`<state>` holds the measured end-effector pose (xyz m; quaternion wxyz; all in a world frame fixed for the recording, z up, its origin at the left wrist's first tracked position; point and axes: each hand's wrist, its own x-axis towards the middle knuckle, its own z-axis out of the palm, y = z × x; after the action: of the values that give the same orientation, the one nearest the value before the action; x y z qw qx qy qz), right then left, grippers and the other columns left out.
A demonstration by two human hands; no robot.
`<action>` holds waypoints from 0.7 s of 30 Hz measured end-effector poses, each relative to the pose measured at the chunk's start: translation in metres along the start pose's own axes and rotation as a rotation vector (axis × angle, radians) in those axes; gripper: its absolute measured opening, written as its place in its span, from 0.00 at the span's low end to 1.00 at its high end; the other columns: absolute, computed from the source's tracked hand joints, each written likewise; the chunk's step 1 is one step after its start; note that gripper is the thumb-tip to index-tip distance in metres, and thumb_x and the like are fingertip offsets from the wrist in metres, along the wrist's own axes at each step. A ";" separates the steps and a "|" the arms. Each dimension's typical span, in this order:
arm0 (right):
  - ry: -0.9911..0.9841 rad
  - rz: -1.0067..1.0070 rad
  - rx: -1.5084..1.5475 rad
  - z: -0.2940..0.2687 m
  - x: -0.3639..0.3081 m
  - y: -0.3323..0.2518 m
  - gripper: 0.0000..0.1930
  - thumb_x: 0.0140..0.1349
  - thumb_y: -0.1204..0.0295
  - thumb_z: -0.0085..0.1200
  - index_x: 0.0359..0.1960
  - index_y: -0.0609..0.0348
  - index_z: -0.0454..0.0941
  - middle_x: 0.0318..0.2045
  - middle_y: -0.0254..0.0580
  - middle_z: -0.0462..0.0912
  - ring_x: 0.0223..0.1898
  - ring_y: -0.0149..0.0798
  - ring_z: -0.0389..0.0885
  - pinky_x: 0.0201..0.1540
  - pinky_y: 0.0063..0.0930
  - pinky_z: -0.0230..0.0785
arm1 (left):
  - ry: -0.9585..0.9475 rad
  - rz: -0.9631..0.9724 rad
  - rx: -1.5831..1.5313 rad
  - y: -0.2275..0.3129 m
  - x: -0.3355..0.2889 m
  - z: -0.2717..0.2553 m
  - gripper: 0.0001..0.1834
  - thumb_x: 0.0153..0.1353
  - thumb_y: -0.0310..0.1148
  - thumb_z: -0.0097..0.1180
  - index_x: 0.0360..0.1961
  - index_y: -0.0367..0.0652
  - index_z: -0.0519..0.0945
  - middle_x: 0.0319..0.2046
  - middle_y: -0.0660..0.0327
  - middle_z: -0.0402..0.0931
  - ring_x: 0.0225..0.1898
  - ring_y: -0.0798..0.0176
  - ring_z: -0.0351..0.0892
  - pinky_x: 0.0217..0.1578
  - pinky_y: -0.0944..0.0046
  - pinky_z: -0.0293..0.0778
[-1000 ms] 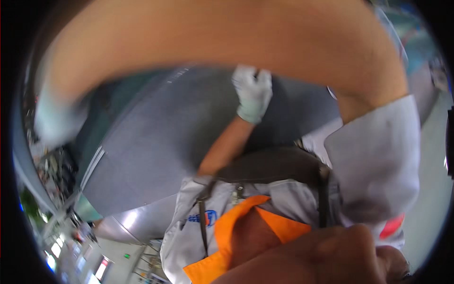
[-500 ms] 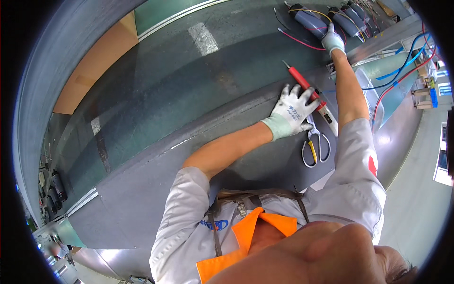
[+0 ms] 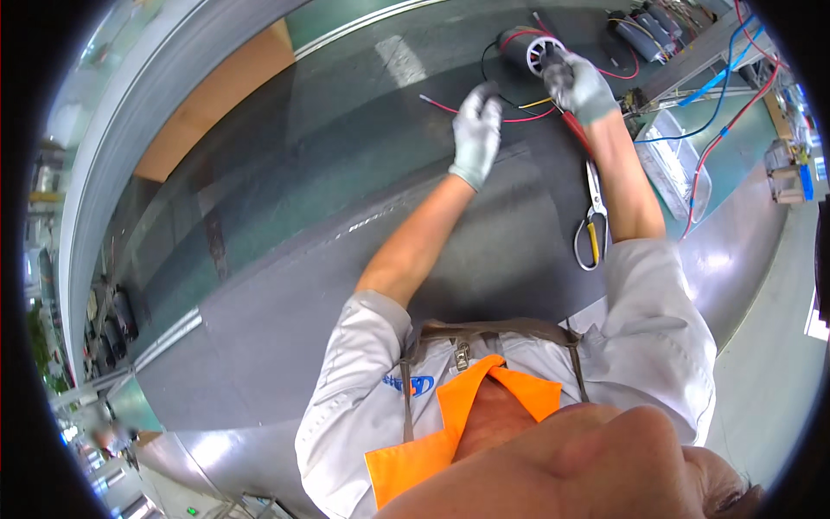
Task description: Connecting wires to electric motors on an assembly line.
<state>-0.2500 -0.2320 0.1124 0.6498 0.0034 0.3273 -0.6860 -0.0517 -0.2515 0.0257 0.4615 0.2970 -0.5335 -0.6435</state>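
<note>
My right hand (image 3: 584,91), in a white and pale green glove, is closed on the near end of a dark grey cylindrical motor (image 3: 517,50). A white spoked ring shows at that end, and red, black and yellow wires trail from the body. To its left, above the bench, is my gloved left hand (image 3: 477,138), fingers apart and slightly bent, nothing seen in them; the fingertips are blurred. A red wire (image 3: 441,105) lies near it. Partly hidden by my right forearm is a red-handled tool (image 3: 574,130). Below that lie scissors (image 3: 594,216) with a yellow patch on one handle.
More grey motors (image 3: 644,36) with wires sit at the back right. A clear plastic tray (image 3: 674,164) stands beside my right forearm, next to blue and red hoses (image 3: 726,130). Cardboard (image 3: 216,104) lines the back left of the dark bench (image 3: 346,173); dark cylinders (image 3: 112,329) stand far left.
My right hand has brought one motor leftward and nearer, away from the group, turning its ringed end toward me. My left hand has left the red-handled tool and moved up and left.
</note>
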 end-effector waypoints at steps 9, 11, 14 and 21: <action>-0.225 0.247 -0.125 0.008 -0.184 0.221 0.07 0.74 0.64 0.51 0.43 0.52 0.76 0.28 0.27 0.74 0.22 0.20 0.65 0.18 0.13 0.52 | 0.010 0.279 0.805 0.103 -0.150 -0.141 0.27 0.71 0.37 0.50 0.69 0.43 0.65 0.54 0.42 0.71 0.52 0.40 0.74 0.56 0.49 0.70; -0.271 0.307 -0.089 0.012 -0.203 0.237 0.06 0.74 0.65 0.51 0.43 0.52 0.76 0.29 0.29 0.76 0.22 0.22 0.68 0.20 0.13 0.55 | -0.023 0.322 0.832 0.111 -0.176 -0.172 0.29 0.69 0.34 0.52 0.69 0.41 0.63 0.56 0.43 0.71 0.55 0.41 0.74 0.56 0.49 0.71; -0.255 0.317 -0.047 0.015 -0.228 0.251 0.06 0.75 0.66 0.50 0.44 0.52 0.76 0.29 0.29 0.77 0.23 0.22 0.68 0.20 0.13 0.55 | -0.094 0.417 1.325 0.106 -0.200 -0.196 0.30 0.65 0.36 0.56 0.67 0.37 0.66 0.59 0.46 0.71 0.62 0.44 0.71 0.64 0.48 0.64; -0.150 0.168 -0.521 0.008 -0.254 0.278 0.14 0.74 0.61 0.51 0.52 0.56 0.75 0.35 0.33 0.81 0.27 0.28 0.82 0.23 0.19 0.70 | 0.068 0.532 1.055 0.103 -0.206 -0.188 0.32 0.66 0.39 0.57 0.67 0.38 0.65 0.63 0.44 0.66 0.64 0.41 0.67 0.63 0.48 0.65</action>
<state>0.0417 0.0068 0.1048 0.7059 -0.1875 0.4422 -0.5206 0.2229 -0.1415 0.0539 0.4136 0.3629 -0.8225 -0.1438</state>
